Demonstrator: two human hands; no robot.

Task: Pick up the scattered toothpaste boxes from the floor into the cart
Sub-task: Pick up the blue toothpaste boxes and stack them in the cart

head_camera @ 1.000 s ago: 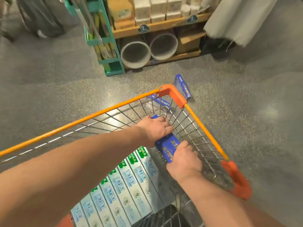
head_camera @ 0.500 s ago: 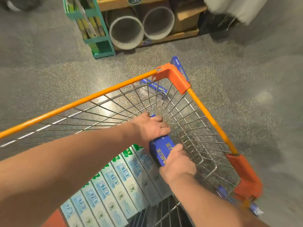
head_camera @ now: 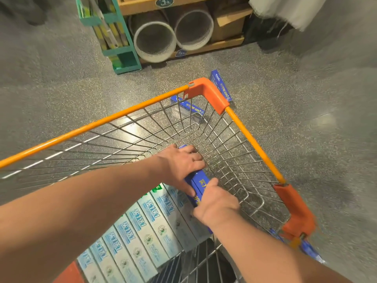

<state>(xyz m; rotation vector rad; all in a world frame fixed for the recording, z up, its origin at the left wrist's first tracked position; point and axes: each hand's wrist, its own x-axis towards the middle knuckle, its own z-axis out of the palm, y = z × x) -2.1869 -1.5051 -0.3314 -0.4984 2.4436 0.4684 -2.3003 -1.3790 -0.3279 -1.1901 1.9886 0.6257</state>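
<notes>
Both my hands are down inside the wire cart (head_camera: 251,137), which has an orange rim. My left hand (head_camera: 181,164) grips the far end of a blue toothpaste box (head_camera: 199,183) and my right hand (head_camera: 216,203) grips its near end. The box lies next to a row of several white and light-blue toothpaste boxes (head_camera: 146,227) on the cart floor. On the grey floor outside, one blue box (head_camera: 221,86) lies beyond the cart's far corner, another blue box (head_camera: 187,106) shows through the front mesh, and a third blue box (head_camera: 308,248) lies by the near right corner.
A wooden shelf (head_camera: 216,44) with two big mesh-covered tubes (head_camera: 155,40) stands ahead, with a green rack (head_camera: 114,37) to its left. A pale cloth (head_camera: 285,9) hangs at top right. Speckled grey floor (head_camera: 326,119) surrounds the cart.
The view has dipped and moved closer to the cart. Both hands have lowered the blue box deeper, beside the row of light-blue boxes. A blue box by the near right corner came into view.
</notes>
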